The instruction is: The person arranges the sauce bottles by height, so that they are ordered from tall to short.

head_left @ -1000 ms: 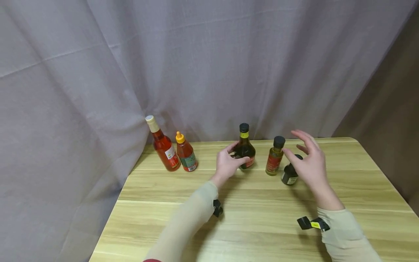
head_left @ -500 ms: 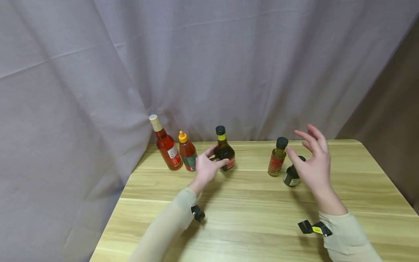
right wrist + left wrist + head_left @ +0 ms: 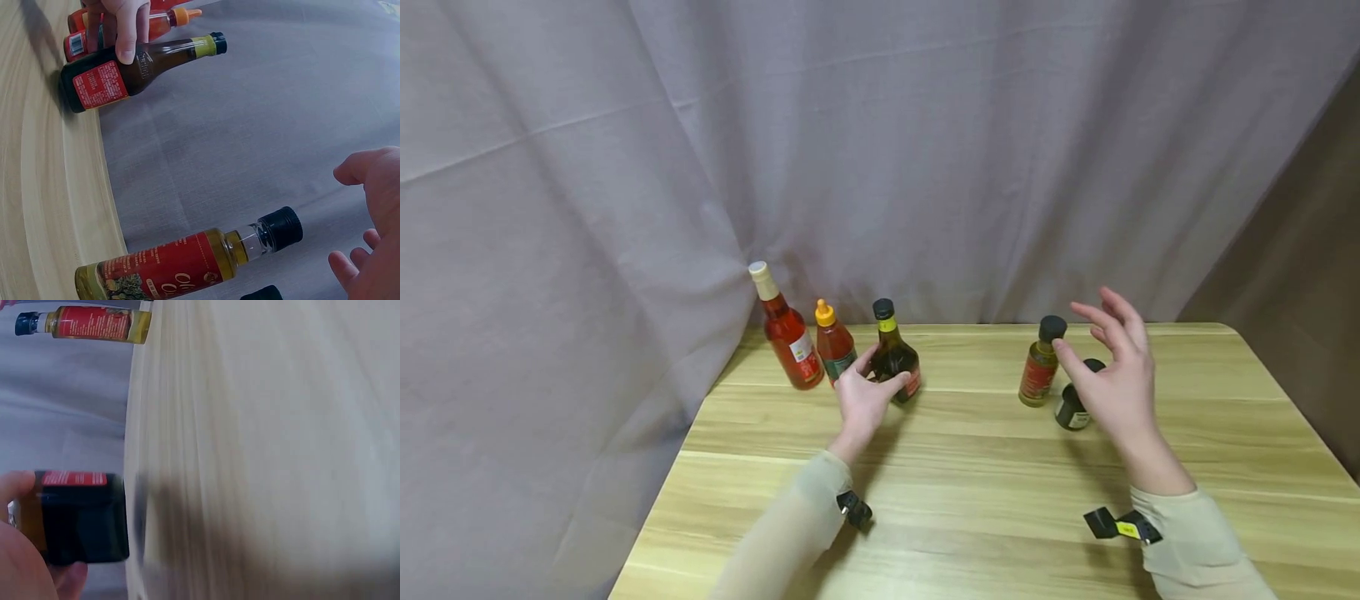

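Observation:
With fingers and thumb around its body, my left hand (image 3: 860, 407) grips a dark sauce bottle (image 3: 895, 360) with a black cap and yellow neck band. The bottle is close to upright; whether its base touches the wooden table is unclear. In the left wrist view the dark bottle (image 3: 85, 519) shows its flat side and base. My right hand (image 3: 1116, 383) is raised with spread fingers, holding nothing. Beside it stand an olive oil bottle (image 3: 1039, 375) with a red label and a small dark jar (image 3: 1072, 410), partly hidden by that hand.
Left of the held bottle stand a sauce squeeze bottle (image 3: 834, 340) with a yellow tip and a tall bottle of red liquid (image 3: 793, 342). My left hand partly covers the squeeze bottle. A grey curtain (image 3: 925, 167) hangs behind the wooden table (image 3: 970, 500).
My left hand has carried the dark sauce bottle leftward, from near the olive oil bottle to close beside the squeeze bottle. My right hand has lifted slightly away from the small jar and stays spread.

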### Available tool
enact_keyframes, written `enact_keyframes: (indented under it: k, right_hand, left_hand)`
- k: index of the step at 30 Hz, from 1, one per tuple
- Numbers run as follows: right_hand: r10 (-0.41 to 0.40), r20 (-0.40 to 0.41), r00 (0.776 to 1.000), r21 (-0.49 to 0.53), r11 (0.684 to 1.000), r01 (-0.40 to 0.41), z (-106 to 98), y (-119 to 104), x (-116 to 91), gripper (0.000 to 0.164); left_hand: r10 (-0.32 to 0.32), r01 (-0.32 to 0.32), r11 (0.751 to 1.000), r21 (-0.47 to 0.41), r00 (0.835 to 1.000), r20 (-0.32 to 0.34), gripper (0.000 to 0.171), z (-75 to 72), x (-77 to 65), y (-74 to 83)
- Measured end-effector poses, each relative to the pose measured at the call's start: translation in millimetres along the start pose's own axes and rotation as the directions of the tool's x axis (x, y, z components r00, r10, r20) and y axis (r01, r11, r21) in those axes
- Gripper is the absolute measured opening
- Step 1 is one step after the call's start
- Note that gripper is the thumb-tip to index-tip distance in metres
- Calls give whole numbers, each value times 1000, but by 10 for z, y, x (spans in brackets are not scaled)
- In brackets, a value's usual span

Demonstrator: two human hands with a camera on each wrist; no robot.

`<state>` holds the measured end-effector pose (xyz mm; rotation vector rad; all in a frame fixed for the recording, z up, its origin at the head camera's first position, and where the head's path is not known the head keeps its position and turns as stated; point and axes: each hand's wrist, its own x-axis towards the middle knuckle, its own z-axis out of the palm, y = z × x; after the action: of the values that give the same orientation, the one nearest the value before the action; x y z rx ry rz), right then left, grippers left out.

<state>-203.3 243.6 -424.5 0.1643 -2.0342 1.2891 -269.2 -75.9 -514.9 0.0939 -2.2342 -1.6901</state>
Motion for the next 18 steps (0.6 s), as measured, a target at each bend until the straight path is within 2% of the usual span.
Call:
enact_keyframes:
  k: [3, 6, 18]
  right_hand:
    - [-1, -3, 1000, 3, 1000, 1, 3, -1, 11, 51]
    - [-1, -12, 1000, 2, 1000, 1, -9, -18, 25, 51]
    - [-9, -14, 1000, -2, 1000, 9, -15, -14, 21, 50]
  left_hand:
    - [-1, 3, 999, 38, 998, -63, 69, 23, -12, -16]
    - [-2, 7, 999, 48, 995, -95, 69, 50, 0, -27]
    - [-21, 32, 996, 79, 991, -130, 69, 10, 45, -90]
